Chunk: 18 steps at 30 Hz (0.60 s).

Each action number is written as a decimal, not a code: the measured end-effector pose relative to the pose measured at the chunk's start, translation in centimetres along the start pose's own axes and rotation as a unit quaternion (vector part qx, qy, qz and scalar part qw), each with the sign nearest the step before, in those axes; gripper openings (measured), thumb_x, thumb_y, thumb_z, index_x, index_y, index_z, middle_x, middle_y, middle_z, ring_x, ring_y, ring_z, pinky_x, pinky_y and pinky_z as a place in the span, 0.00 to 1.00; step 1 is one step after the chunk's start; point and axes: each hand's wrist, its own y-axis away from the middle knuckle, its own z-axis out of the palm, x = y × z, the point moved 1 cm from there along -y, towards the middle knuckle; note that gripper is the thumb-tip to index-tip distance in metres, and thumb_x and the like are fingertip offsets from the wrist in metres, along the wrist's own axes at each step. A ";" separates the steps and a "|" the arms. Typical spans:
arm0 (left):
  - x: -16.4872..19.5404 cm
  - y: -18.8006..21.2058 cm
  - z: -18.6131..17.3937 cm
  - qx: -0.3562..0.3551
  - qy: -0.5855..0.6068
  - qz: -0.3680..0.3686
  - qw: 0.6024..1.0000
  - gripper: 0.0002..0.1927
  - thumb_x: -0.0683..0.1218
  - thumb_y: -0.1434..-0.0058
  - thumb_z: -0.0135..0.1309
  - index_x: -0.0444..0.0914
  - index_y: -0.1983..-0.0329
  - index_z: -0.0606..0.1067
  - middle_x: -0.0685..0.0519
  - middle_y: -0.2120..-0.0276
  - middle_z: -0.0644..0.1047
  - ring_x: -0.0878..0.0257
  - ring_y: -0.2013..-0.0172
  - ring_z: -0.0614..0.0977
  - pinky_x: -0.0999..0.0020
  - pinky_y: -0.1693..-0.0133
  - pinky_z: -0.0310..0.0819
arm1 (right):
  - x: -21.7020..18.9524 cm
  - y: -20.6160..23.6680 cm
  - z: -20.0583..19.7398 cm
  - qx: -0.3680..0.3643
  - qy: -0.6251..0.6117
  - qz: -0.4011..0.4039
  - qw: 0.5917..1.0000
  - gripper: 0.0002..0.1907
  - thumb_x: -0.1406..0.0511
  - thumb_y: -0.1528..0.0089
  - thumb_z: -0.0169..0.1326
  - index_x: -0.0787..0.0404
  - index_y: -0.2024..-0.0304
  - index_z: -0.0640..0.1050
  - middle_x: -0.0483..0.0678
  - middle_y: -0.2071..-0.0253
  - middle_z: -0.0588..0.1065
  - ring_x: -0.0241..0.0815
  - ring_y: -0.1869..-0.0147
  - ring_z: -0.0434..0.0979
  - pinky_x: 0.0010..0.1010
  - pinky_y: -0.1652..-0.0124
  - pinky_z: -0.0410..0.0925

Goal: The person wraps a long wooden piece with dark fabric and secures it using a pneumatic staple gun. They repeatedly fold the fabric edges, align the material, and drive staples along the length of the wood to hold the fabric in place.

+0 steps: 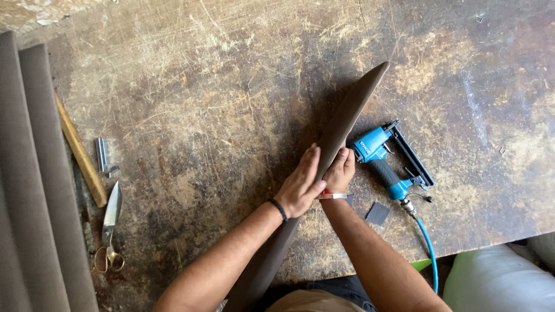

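Observation:
A long, narrow panel covered in dark brown fabric (pixel 350 110) stands on edge, running from the table's front edge up toward the right. My left hand (pixel 300 185) lies flat against its left face, fingers together. My right hand (pixel 341 170) grips its right side, fingers curled over the fabric. Both hands meet at the panel's middle. A blue pneumatic staple gun (pixel 384 159) lies on the table just right of my right hand, untouched.
The worn, scratched wooden table (pixel 219 86) carries scissors (pixel 110 225), a strip of staples (pixel 103 155) and a wooden stick (pixel 81 153) at the left. Brown upholstered panels (pixel 32 173) lie along the left edge. A blue air hose (pixel 429 248) trails off the front; a small dark fabric scrap (pixel 378 213) lies nearby.

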 end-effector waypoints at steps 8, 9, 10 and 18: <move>1.4 -7.6 1.7 0.059 -0.154 0.135 0.977 0.36 0.58 0.24 0.37 0.48 0.17 0.41 0.45 0.19 0.44 0.52 0.20 0.48 0.48 0.23 0.47 | -0.9 -0.7 -0.7 -0.077 -0.063 0.000 0.995 0.14 0.58 0.26 0.43 0.59 0.59 0.73 0.43 0.63 0.76 0.34 0.63 0.74 0.28 0.65 0.71; 1.3 -6.7 1.3 0.066 -0.118 0.124 0.983 0.36 0.58 0.24 0.38 0.49 0.18 0.42 0.43 0.19 0.45 0.49 0.20 0.50 0.49 0.24 0.52 | -0.9 -0.8 -0.7 -0.072 -0.034 -0.016 0.997 0.15 0.57 0.25 0.43 0.59 0.60 0.73 0.43 0.65 0.75 0.34 0.65 0.73 0.28 0.66 0.70; 1.3 -5.6 0.8 0.072 -0.083 0.113 0.987 0.37 0.58 0.25 0.39 0.50 0.18 0.42 0.41 0.19 0.47 0.46 0.21 0.53 0.49 0.26 0.57 | -0.8 -0.8 -0.5 -0.068 -0.008 -0.032 0.997 0.17 0.56 0.24 0.43 0.60 0.60 0.74 0.43 0.66 0.74 0.33 0.66 0.71 0.28 0.67 0.69; 1.9 -2.2 -2.1 -0.082 -0.130 -0.189 0.970 0.52 0.50 0.34 0.50 0.62 0.22 0.27 0.34 0.45 0.70 0.43 0.59 0.84 0.50 0.57 0.85 | -5.2 -0.6 -0.2 -0.093 0.300 0.023 0.949 0.15 0.56 0.29 0.49 0.59 0.62 0.77 0.48 0.70 0.78 0.39 0.68 0.76 0.32 0.65 0.71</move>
